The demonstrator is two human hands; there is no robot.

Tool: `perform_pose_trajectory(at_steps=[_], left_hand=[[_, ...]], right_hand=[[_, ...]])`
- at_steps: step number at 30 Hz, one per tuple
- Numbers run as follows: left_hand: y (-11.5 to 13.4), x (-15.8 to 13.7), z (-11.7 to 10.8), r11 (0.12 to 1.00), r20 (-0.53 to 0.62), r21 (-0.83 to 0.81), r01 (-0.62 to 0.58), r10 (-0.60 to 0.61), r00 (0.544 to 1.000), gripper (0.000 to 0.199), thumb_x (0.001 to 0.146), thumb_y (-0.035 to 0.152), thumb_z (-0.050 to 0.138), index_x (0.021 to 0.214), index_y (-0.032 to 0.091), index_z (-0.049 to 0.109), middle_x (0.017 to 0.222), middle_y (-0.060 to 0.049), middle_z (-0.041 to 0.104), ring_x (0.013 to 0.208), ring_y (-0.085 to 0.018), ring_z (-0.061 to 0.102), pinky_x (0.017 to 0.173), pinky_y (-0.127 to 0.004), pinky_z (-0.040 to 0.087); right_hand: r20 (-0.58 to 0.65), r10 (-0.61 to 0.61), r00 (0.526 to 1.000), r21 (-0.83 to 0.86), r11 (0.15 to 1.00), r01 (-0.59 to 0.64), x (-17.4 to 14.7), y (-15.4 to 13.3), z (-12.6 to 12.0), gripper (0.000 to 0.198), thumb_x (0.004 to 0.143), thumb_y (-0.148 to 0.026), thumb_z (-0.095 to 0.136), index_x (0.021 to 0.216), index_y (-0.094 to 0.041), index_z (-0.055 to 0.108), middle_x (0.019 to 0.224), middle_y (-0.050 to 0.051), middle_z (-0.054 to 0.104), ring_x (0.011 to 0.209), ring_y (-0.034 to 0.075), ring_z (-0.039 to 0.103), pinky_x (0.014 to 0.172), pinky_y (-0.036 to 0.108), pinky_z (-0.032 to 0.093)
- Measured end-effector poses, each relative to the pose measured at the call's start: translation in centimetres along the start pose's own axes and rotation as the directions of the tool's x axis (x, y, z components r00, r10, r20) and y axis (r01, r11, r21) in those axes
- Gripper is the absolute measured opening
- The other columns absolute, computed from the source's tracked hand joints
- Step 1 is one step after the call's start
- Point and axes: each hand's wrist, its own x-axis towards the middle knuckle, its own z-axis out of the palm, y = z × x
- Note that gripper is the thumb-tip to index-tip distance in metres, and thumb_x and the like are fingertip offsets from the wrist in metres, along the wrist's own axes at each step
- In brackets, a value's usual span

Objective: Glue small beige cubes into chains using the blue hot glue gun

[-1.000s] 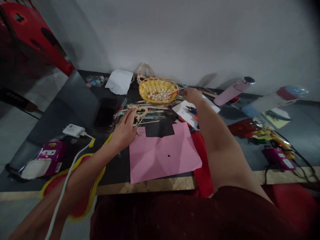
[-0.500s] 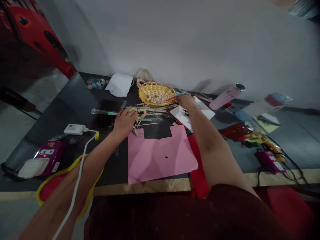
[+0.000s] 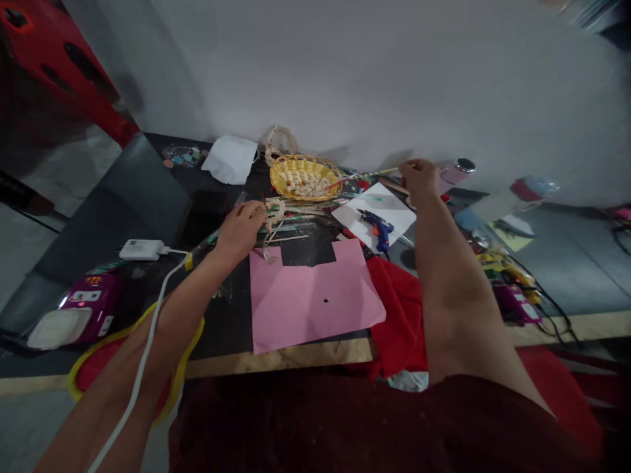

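Note:
My left hand (image 3: pixel 241 230) is closed over the near side of the clutter, its fingers curled at a beige braided cord piece (image 3: pixel 275 213) with loose ends hanging toward the pink paper (image 3: pixel 315 295). Part of that piece is hidden by the fingers. Raised near the wall, my right hand (image 3: pixel 419 179) pinches the end of a thin pale stick (image 3: pixel 387 171), which points left toward a yellow wicker basket (image 3: pixel 280 177). Small pale beads or blocks (image 3: pixel 310 188) lie in the basket. A blue glue gun (image 3: pixel 378 228) rests on white paper (image 3: pixel 352 211) below my right hand.
Several thin sticks (image 3: pixel 296 213) lie before the basket. A pink flask (image 3: pixel 456 172) stands behind my right wrist. A white cable (image 3: pixel 158 335) crosses my left forearm from a charger (image 3: pixel 141 249). Red cloth (image 3: pixel 399 309) hangs over the table's front edge.
My right hand has moved right and up from beside the basket, drawing the stick out and uncovering the glue gun. My left hand has stayed nearly in place at the cord piece.

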Motion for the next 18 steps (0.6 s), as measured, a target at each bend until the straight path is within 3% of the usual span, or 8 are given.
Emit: perform_pose_trajectory(at_steps=[2,4,6,7,11,13,15,18], left_hand=[[0.2,0.2,-0.6,0.998,-0.020,-0.058,0.040,-0.041,0.999,0.029,0.090,0.012,0.042,0.108,0.017,0.064,0.142,-0.011,0.050,0.128,-0.025,0.049,0.106,-0.042,0.042],[0.6,0.1,-1.5,0.985,-0.034,-0.159,0.064,-0.070,0.997,0.028,0.090,0.012,0.043,0.109,0.016,0.062,0.148,-0.013,0.043,0.135,-0.025,0.043,0.110,-0.041,0.039],[1.3,-0.4,-2.6,0.966,-0.026,-0.256,0.033,-0.041,0.999,0.030,0.089,0.011,0.041,0.112,0.014,0.060,0.152,-0.015,0.036,0.142,-0.023,0.035,0.114,-0.040,0.035],[1.7,-0.9,-3.2,0.954,-0.031,-0.300,0.013,-0.023,0.999,0.030,0.088,0.009,0.041,0.112,0.014,0.059,0.153,-0.015,0.036,0.143,-0.022,0.033,0.115,-0.039,0.035],[3.7,-3.7,-5.2,0.913,0.003,-0.396,-0.095,0.105,0.994,0.022,0.090,0.015,0.043,0.106,0.018,0.058,0.154,-0.014,0.035,0.144,-0.021,0.033,0.116,-0.044,0.034],[4.7,-5.6,-5.9,0.864,0.045,-0.472,-0.174,0.221,0.974,0.021,0.092,0.017,0.043,0.106,0.018,0.059,0.150,-0.015,0.042,0.142,-0.022,0.035,0.114,-0.044,0.038],[5.5,-7.3,-6.2,0.789,0.122,-0.569,-0.232,0.360,0.925,0.025,0.093,0.015,0.040,0.109,0.017,0.060,0.149,-0.015,0.042,0.141,-0.021,0.039,0.111,-0.042,0.041],[6.0,-8.9,-5.8,0.724,0.212,-0.637,-0.266,0.496,0.842,0.026,0.093,0.015,0.043,0.110,0.020,0.063,0.147,-0.012,0.046,0.140,-0.020,0.039,0.110,-0.038,0.043]], right_hand=[[-0.181,0.100,0.978,0.072,0.994,-0.088,-0.4,-0.8,-1.4,0.031,0.097,-0.026,0.022,0.105,-0.017,0.050,0.059,-0.004,0.050,0.043,0.010,0.032,0.045,0.026,0.031],[-0.362,0.213,0.908,0.191,0.970,-0.151,-1.0,-2.3,-2.7,0.029,0.099,-0.026,0.020,0.104,-0.019,0.048,0.073,0.002,0.059,0.043,0.007,0.034,0.045,0.024,0.033],[-0.450,0.289,0.845,0.340,0.930,-0.137,-2.1,-4.3,-4.0,0.025,0.100,-0.028,0.021,0.102,-0.021,0.046,0.095,0.009,0.065,0.047,0.003,0.041,0.048,0.022,0.035],[-0.449,0.294,0.844,0.371,0.921,-0.123,-2.7,-5.4,-4.7,0.025,0.101,-0.029,0.020,0.101,-0.022,0.043,0.104,0.011,0.064,0.050,0.002,0.045,0.049,0.021,0.035],[-0.393,0.287,0.874,0.524,0.851,-0.043,-7.0,-10.1,-6.7,0.027,0.102,-0.036,0.011,0.092,-0.025,0.033,0.089,0.006,0.064,0.050,0.005,0.049,0.047,0.021,0.034],[-0.336,0.230,0.913,0.488,0.872,-0.040,-10.1,-12.2,-7.1,0.029,0.102,-0.042,0.015,0.090,-0.025,0.036,0.081,0.002,0.062,0.047,0.005,0.048,0.047,0.022,0.035],[-0.251,0.126,0.960,0.456,0.890,0.003,-13.6,-13.9,-7.0,0.032,0.098,-0.054,0.030,0.087,-0.026,0.041,0.073,-0.001,0.059,0.044,0.006,0.045,0.044,0.022,0.033],[0.022,-0.004,1.000,0.464,0.886,-0.007,-18.8,-15.3,-5.9,0.034,0.089,-0.059,0.054,0.086,-0.026,0.049,0.068,-0.002,0.061,0.043,0.008,0.047,0.040,0.022,0.032]])
